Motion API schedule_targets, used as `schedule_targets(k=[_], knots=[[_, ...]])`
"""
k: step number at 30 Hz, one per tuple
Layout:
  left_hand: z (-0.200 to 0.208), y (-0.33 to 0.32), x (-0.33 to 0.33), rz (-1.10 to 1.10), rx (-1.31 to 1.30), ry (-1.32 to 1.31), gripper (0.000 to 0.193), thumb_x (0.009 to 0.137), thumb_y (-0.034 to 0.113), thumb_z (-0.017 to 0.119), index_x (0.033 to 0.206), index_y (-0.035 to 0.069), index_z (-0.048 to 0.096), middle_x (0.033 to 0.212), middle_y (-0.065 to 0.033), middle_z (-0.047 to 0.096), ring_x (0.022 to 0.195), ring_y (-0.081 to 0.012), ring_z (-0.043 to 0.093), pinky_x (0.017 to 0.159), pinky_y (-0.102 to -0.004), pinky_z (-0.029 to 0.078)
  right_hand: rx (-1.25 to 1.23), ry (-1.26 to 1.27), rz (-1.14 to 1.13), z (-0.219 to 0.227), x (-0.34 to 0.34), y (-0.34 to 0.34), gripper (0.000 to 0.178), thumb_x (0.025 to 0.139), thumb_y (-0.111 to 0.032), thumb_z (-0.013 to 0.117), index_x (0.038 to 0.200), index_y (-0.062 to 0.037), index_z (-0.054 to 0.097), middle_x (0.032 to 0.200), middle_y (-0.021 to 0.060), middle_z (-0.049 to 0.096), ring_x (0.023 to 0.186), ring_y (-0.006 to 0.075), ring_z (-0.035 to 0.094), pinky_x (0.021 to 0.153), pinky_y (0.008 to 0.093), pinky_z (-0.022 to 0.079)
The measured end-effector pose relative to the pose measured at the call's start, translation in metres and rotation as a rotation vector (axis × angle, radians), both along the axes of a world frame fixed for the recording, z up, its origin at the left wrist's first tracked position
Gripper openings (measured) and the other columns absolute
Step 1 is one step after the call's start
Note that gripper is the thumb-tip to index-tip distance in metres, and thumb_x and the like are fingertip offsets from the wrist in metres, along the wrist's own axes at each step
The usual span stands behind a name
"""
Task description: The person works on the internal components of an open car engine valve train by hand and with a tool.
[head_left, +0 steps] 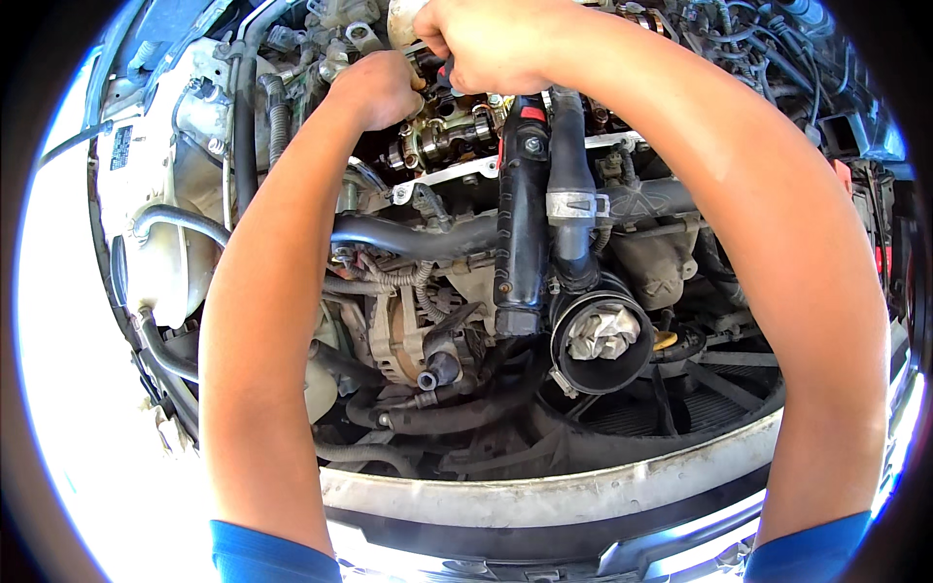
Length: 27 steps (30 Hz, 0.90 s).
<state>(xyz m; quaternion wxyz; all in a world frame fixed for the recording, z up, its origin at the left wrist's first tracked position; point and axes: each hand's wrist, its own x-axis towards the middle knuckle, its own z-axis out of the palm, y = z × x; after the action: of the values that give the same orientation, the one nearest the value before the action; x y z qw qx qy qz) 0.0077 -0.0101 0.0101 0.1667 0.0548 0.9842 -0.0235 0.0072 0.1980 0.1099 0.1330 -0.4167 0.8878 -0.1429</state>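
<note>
Both my arms reach forward over an open car engine. My left hand (379, 89) is closed, its fingers curled down beside the exposed camshaft (447, 136); what they grip, if anything, is hidden. My right hand (491, 44) bends in from the right with its fingers curled, just right of the left hand. A dark piece with a bit of red shows under its fingers, too small to name. Beyond its knuckles, a cream-coloured rounded thing (403, 21) is partly covered. Nearer me, a black bar-shaped work light or tool (522, 223) with a red band lies across the engine's front edge.
Right of the black bar, a clamped hose (571, 185) leads to a wide black duct (601, 335) stuffed with crumpled pale material (604, 332). The alternator (394, 335) sits lower left, a fan (680, 389) lower right. A whitish plastic tank (160, 262) stands far left.
</note>
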Motion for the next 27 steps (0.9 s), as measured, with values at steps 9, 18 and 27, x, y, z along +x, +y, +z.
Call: schedule_targets(k=[9, 18, 27], knots=[[-0.008, -0.016, 0.011, -0.133, 0.173, 0.195, 0.031, 0.083, 0.026, 0.066, 0.107, 0.010, 0.078, 0.101, -0.0220, 0.071, 0.097, -0.0370, 0.068, 0.089, -0.0432, 0.054, -0.033, 0.065, 0.040, -0.011, 0.006, 0.001, 0.026, 0.075, -0.010, 0.072, 0.099, -0.0037, 0.077, 0.106, 0.0194, 0.074, 0.102, 0.0349, 0.071, 0.085, 0.0432, 0.057], [0.017, 0.003, 0.011, -0.015, 0.094, 0.102, 0.030, 0.084, 0.028, 0.070, 0.110, 0.013, 0.078, 0.103, -0.0194, 0.073, 0.100, -0.0345, 0.070, 0.092, -0.0414, 0.054, -0.006, -0.013, 0.012, -0.011, 0.003, 0.008, 0.029, 0.076, -0.009, 0.072, 0.104, -0.0037, 0.076, 0.109, 0.0204, 0.073, 0.104, 0.0355, 0.070, 0.087, 0.0432, 0.056], [0.006, -0.023, -0.026, -0.175, 0.062, 0.217, 0.049, 0.080, 0.038, 0.080, 0.119, 0.011, 0.072, 0.116, -0.0222, 0.070, 0.109, -0.0386, 0.066, 0.096, -0.0458, 0.051, 0.006, 0.049, -0.020, -0.013, 0.003, 0.006, 0.032, 0.074, -0.011, 0.072, 0.105, -0.0056, 0.073, 0.104, 0.0185, 0.073, 0.102, 0.0362, 0.069, 0.087, 0.0440, 0.055]])
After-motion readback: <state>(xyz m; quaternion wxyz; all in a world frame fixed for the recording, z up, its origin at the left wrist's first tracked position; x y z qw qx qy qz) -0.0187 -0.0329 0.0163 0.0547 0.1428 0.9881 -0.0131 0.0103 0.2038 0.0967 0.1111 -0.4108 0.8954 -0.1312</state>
